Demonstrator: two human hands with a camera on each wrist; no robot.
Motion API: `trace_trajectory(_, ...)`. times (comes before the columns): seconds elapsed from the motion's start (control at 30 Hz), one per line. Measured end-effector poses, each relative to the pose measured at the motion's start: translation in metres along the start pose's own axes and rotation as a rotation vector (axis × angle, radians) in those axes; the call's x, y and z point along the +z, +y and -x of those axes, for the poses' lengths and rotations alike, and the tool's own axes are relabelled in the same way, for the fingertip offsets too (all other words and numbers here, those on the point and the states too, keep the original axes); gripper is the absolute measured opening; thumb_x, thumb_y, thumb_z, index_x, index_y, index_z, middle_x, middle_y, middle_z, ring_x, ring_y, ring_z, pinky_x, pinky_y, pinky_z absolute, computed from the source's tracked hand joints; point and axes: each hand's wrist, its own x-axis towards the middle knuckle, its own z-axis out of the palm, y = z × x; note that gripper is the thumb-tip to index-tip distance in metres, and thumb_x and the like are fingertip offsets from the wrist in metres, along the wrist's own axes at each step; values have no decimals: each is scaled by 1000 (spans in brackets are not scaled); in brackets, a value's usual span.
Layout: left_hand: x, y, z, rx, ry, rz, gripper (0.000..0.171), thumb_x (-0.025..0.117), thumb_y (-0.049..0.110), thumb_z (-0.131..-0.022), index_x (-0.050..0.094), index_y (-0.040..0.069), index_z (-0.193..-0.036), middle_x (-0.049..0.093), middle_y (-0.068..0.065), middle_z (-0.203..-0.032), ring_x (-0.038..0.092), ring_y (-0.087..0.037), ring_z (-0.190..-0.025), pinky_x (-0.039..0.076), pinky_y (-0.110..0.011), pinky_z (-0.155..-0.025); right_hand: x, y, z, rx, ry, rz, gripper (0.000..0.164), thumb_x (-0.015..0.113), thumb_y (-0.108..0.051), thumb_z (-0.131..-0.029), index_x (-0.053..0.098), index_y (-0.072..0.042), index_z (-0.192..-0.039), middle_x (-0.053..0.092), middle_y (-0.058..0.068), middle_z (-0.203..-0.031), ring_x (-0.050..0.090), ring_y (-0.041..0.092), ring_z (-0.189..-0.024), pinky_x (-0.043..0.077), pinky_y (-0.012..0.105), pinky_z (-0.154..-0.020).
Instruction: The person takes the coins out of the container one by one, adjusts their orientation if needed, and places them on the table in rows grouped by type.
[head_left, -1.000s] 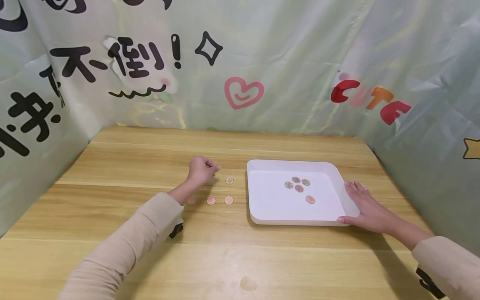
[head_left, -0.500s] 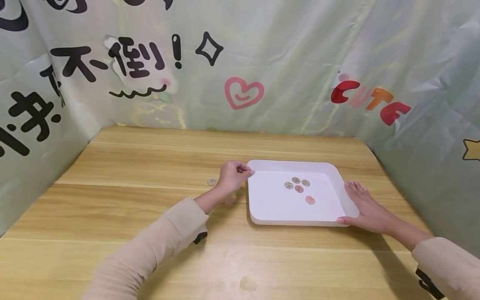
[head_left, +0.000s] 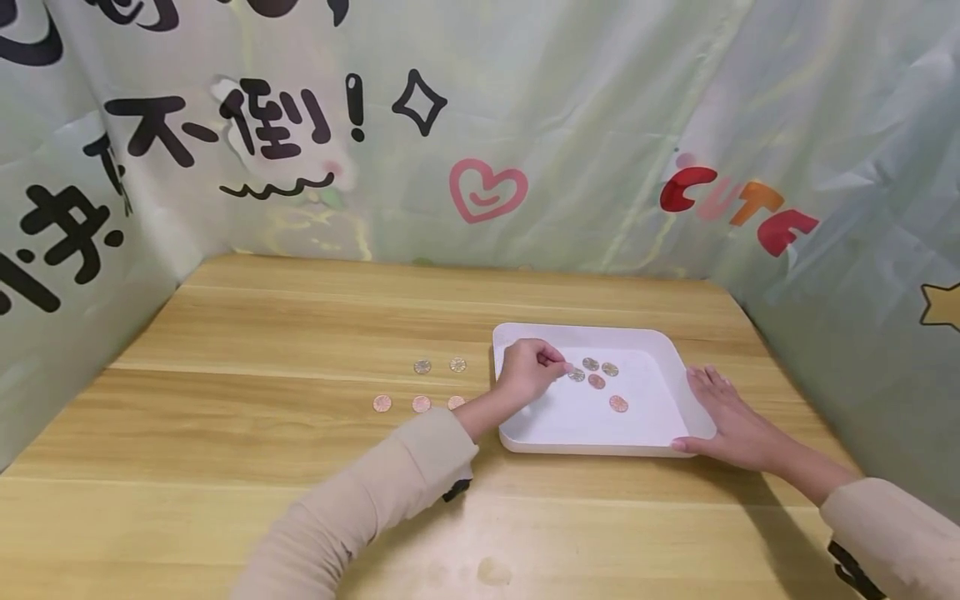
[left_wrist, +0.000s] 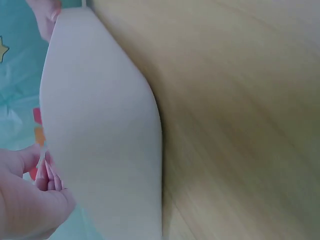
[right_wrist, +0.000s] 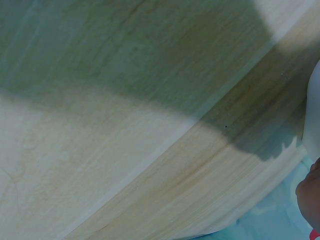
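Head view looks down over the tabletop (head_left: 300, 333); wrist views sit close — both share the tray (left_wrist: 100, 125) by the fingers (left_wrist: 47, 175).

A white tray (head_left: 517, 433) stands at centre right of the frame, its raised rim a low barrier, with the left hand (head_left: 527, 371) over its left part and the right hand (head_left: 731, 417) along its right edge. Five coins (head_left: 420, 403) lie just left of it. The wooden table (head_left: 262, 333) lies open at left and bottom, hemmed by a printed backdrop (head_left: 562, 125).
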Motion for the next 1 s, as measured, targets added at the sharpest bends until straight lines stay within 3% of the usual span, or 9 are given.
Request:
trace_trajectory(0.37, 40, 9, -3, -6, -22, 29, 9, 69, 6, -81, 67, -3, -82, 68, -11, -75, 47, -2, -55, 37, -10, -47, -1, 0, 1, -7, 8, 2, 104, 70, -43, -77, 13, 17, -140, 16, 39, -144, 1, 48, -138, -18, 29, -113)
trace_trajectory(0.73, 76, 10, -8, -90, -2, -65, 11, 76, 8, -75, 67, 2, -75, 63, -3, -68, 46, -2, -57, 37, -10, -52, 1, 2, 0, -10, 2, 3, 104, 69, -44, -78, 12, 16, -140, 16, 39, -144, 1, 49, -138, -18, 32, -114)
trace_trajectory(0.8, 82, 11, -10, -132, 5, -79, 11, 77, 8, -73, 67, 3, -73, 66, -4, -78, 56, -6, -70, 43, -12, -61, 0, 2, 0, -11, 4, 3, 104, 69, -44, -77, 12, 17, -140, 16, 39, -144, 1, 49, -138, -17, 33, -114)
trace_trajectory(0.87, 88, 13, -11, -175, 14, -97, 12, 78, 8, -72, 68, 4, -73, 69, -6, -98, 62, -13, -94, 47, -15, -79, 0, 1, 0, -8, 2, -3, 104, 70, -43, -77, 13, 17, -140, 16, 39, -144, 1, 49, -138, -16, 35, -115)
trace_trajectory(0.93, 93, 15, -12, -214, 17, -133, 12, 80, 9, -71, 68, 5, -73, 66, -8, -116, 58, -18, -113, 45, -19, -91, 0, 2, -1, -5, -2, -6, 104, 70, -44, -77, 12, 16, -140, 16, 39, -144, 1, 49, -138, -16, 37, -115)
trace_trajectory(1.0, 96, 15, -13, -234, 14, -192, 13, 81, 10, -69, 69, 7, -73, 66, -7, -117, 57, -19, -115, 45, -20, -93, 0, 1, -1, -1, -6, -10, 105, 70, -44, -77, 12, 16, -141, 16, 38, -144, 0, 49, -138, -15, 40, -115)
